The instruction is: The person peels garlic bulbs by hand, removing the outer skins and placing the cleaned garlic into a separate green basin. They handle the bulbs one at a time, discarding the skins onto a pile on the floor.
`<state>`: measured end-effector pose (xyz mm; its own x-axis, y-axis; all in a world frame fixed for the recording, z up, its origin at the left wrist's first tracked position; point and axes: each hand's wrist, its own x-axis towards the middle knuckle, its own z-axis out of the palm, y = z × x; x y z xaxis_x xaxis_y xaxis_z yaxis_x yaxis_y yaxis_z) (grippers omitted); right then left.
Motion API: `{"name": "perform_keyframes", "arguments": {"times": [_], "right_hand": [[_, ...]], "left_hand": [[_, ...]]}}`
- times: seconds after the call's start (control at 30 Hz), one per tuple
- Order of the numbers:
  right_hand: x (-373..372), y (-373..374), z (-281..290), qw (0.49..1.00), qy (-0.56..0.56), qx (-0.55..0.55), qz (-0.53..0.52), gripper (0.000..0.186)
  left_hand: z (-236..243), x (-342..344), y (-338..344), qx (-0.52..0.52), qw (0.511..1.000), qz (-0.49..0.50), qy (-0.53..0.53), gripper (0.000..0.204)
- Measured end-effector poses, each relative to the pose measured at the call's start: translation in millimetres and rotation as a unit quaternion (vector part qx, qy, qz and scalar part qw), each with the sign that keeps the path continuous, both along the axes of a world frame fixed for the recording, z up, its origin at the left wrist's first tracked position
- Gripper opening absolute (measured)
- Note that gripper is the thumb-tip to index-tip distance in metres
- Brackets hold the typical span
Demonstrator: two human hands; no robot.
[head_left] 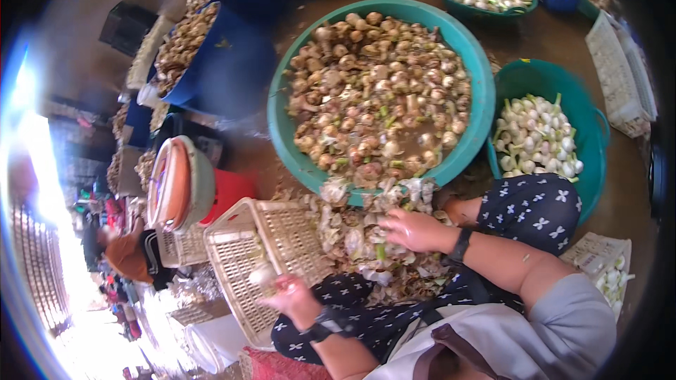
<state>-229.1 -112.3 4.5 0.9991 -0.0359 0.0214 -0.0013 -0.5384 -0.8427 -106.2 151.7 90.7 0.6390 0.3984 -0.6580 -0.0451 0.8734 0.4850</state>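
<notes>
My left hand [294, 300] is over the slatted beige plastic crate [236, 257], fingers spread. Just past its fingertips is a white garlic bulb [263, 274] with a stem, slightly blurred; whether a fingertip still touches it is hard to see. My right hand [415, 231] reaches over a heap of papery garlic skins [359, 239] between my legs, fingers stretched out and no bulb visible in them. Beyond the heap stands a wide green tub [486, 91] full of unpeeled, brownish garlic bulbs [380, 84].
By my right knee stands a green basket [598, 162] of cleaned white bulbs. A white crate [598, 253] with more is behind my right elbow. Blue tubs [232, 56], stacked buckets [204, 183] and a red bucket [229, 193] crowd the left. Another person [134, 257] is farther left.
</notes>
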Motion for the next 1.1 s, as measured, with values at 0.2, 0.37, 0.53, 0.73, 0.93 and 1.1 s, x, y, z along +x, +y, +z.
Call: {"name": "perform_keyframes", "arguments": {"times": [0.2, 0.37, 0.53, 0.73, 0.93, 1.1], "right_hand": [[85.0, -5.6, 41.2, 0.846, 0.016, 0.456, -0.276, 0.026], [88.7, -5.9, 43.2, 0.933, -0.196, 0.046, -0.298, 0.012], [66.7, -7.8, 17.4, 0.894, -0.312, -0.322, 0.009, 0.010], [95.1, -57.9, -37.3, 0.955, 0.009, -0.241, -0.175, 0.010], [98.1, -197.1, -249.7, 0.611, 0.276, 0.742, -0.028, 0.026], [148.0, -112.3, -193.1, 0.907, 0.314, 0.273, -0.069, 0.038]], "left_hand": [[-7.5, -75.9, -99.4, 0.061, 0.853, -0.519, -0.012, 0.052], [-11.8, -107.5, -156.0, 0.177, 0.759, -0.626, -0.033, 0.026], [-39.4, -113.3, -160.6, 0.044, 0.785, -0.616, 0.051, 0.027], [-22.5, -77.8, -172.5, -0.019, 0.787, -0.581, 0.204, 0.060], [-48.6, -42.9, -153.0, 0.044, 0.816, -0.570, 0.087, 0.057], [-63.6, -19.9, -133.7, 0.105, 0.860, -0.492, 0.088, 0.037]]}}
